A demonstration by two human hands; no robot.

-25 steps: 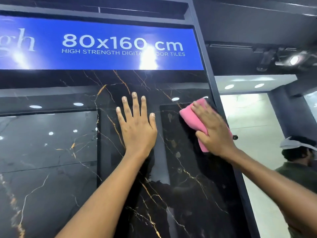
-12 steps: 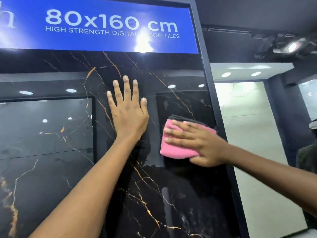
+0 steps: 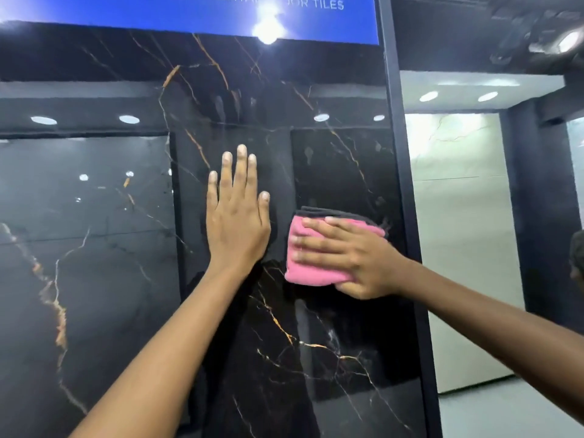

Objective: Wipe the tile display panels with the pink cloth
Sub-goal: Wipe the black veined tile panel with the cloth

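A glossy black tile display panel (image 3: 252, 358) with gold and white veins fills the view in front of me. My left hand (image 3: 237, 222) lies flat on it, fingers spread and pointing up, holding nothing. Just to its right, my right hand (image 3: 350, 257) presses a folded pink cloth (image 3: 311, 271) against the panel, fingers pointing left across the cloth. A dark layer shows along the cloth's top edge. The cloth sits close to the panel's right frame.
A blue sign (image 3: 189, 11) with white lettering runs along the panel's top. A dark metal frame post (image 3: 407, 216) borders the panel on the right. Beyond it stands a pale marble tile panel (image 3: 458, 232). Part of another person (image 3: 577, 254) shows at the far right edge.
My right hand has carried the pink cloth from the panel's upper right down and leftward, turning sideways. My left hand stays flat on the panel. The view has tilted downward.
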